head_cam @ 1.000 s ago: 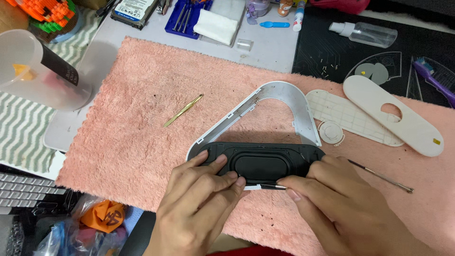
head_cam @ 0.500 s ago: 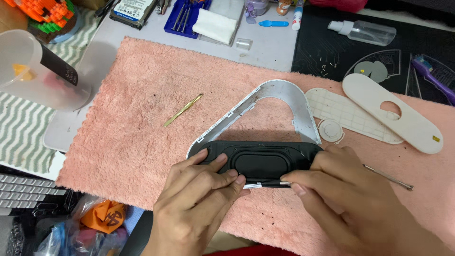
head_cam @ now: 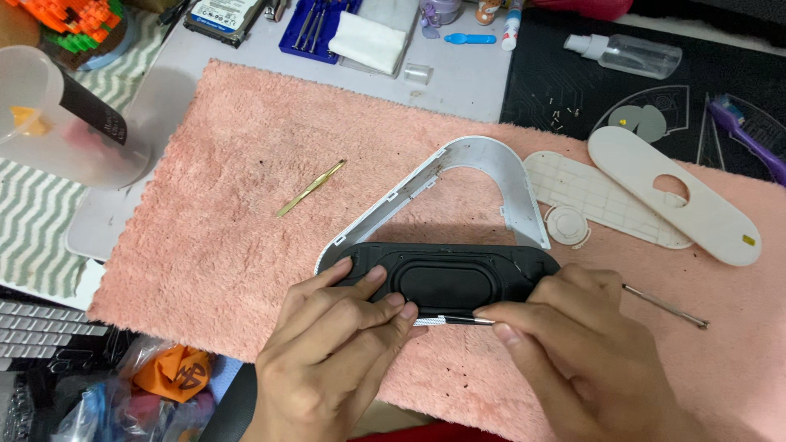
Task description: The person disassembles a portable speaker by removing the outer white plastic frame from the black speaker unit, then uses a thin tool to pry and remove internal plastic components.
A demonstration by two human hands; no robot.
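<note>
Black oblong speaker module (head_cam: 446, 278) was seated at the near edge of a white curved housing frame (head_cam: 458, 184), on a pink fleece mat (head_cam: 205, 245).

Head view: left hand (head_cam: 336, 360) was clamped on the module's near-left edge, thumb and fingers pressing it down. Right hand (head_cam: 573, 360) was pinched around a thin metal pry tool (head_cam: 458, 320), tip laid along the module's near edge, just beside the left fingertips.

Handling, judged: module likely light and stiff, its central membrane soft and easily dented; best gripped at the rigid rim. Frame looked thin and brittle at the clips.

Packaging: clear spray bottle (head_cam: 626, 56) lay far right on a black cutting mat (head_cam: 557, 90); translucent cup (head_cam: 57, 115) with a black label strip lay far left. Brass tweezers (head_cam: 309, 189) lay well apart on the fleece.
</note>
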